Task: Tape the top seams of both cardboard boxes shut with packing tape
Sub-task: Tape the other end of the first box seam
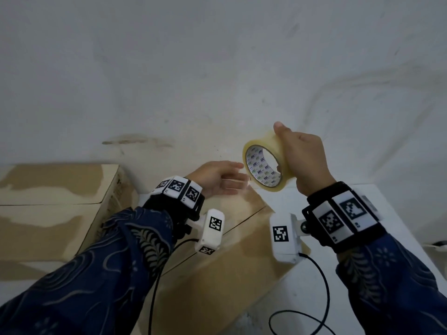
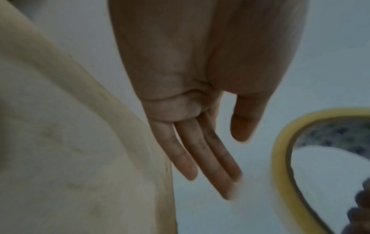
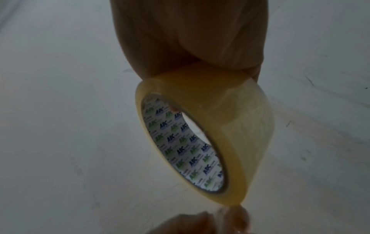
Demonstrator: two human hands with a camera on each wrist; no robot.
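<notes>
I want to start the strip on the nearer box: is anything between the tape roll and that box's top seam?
Nothing visible blocks it. The right hand holds the tape roll in the air above the box's far corner; the seam lies bare, with only the open left hand hovering beside the roll.

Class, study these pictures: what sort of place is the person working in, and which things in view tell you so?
Probably a plain packing or storage corner, not a home room. Two cardboard boxes sit on a white table against a bare, scuffed white wall, and the right hand holds a roll of clear packing tape.
</notes>
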